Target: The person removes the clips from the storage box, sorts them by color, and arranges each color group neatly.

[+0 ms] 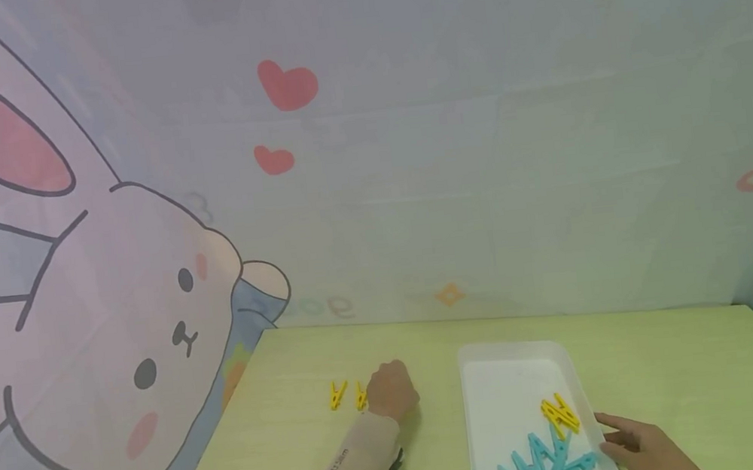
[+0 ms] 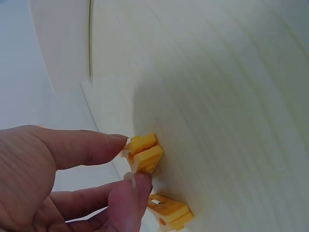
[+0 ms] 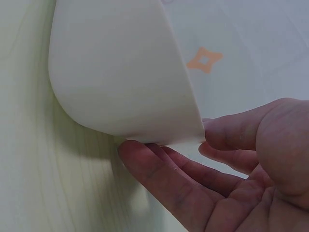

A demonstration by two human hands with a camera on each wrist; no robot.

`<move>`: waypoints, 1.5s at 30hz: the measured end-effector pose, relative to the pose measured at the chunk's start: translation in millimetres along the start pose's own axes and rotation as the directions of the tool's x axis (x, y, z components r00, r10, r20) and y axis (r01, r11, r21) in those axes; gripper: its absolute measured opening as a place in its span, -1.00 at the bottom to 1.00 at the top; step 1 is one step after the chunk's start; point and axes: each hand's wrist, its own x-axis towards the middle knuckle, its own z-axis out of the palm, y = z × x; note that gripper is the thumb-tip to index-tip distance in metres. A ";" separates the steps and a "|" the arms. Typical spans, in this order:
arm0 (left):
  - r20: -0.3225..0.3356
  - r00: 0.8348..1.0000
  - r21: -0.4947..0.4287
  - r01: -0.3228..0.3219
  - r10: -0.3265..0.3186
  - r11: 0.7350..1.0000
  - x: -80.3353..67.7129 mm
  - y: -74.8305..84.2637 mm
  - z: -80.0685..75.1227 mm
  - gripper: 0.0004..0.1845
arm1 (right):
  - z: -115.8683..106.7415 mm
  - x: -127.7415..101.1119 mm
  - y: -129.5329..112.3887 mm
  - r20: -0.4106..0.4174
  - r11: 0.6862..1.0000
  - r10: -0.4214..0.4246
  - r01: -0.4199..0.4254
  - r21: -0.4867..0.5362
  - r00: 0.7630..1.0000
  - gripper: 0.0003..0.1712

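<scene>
My left hand (image 1: 392, 392) is low over the table, its knuckles toward the head camera. In the left wrist view its thumb and a finger pinch a yellow clothespin (image 2: 145, 151). Another yellow clothespin (image 2: 170, 212) lies just beside those fingers. From the head, one yellow clothespin (image 1: 361, 395) shows against the hand's left edge and one (image 1: 337, 395) farther left. My right hand (image 1: 638, 446) grips the right side of a white tray (image 1: 501, 397), thumb at the rim and fingers beneath its outer wall (image 3: 120, 72). Several blue clothespins (image 1: 542, 465) and some yellow clothespins (image 1: 560, 415) lie inside the tray.
The pale yellow-green table (image 1: 688, 364) runs back to a wall hanging (image 1: 476, 142) printed with a rabbit and hearts. The tray stands right of the left hand, with a strip of table between them.
</scene>
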 end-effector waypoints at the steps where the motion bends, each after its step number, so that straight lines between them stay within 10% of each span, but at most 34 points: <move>1: 0.002 1.000 -0.004 0.003 -0.003 1.000 -0.1 0.4 0.0 -0.76 | -0.2 0.1 0.3 0.001 1.000 0.000 0.000 -0.001 1.000 -0.34; 16: -0.003 0.999 -0.026 -0.035 0.035 0.999 6.5 8.0 -4.3 -0.79 | -1.6 0.6 1.5 0.006 1.000 -0.002 0.002 -0.019 1.000 -0.34; 31: 0.035 0.982 -0.181 -0.176 0.185 0.968 0.8 53.6 -21.0 -0.68 | -0.8 3.3 3.4 0.006 0.999 -0.050 0.050 0.001 0.999 -0.35; 45: 0.156 0.960 -0.360 -0.165 0.234 0.918 -5.1 95.6 -11.6 -0.78 | 1.2 0.2 1.9 0.003 0.996 -0.018 0.017 0.088 1.000 -0.34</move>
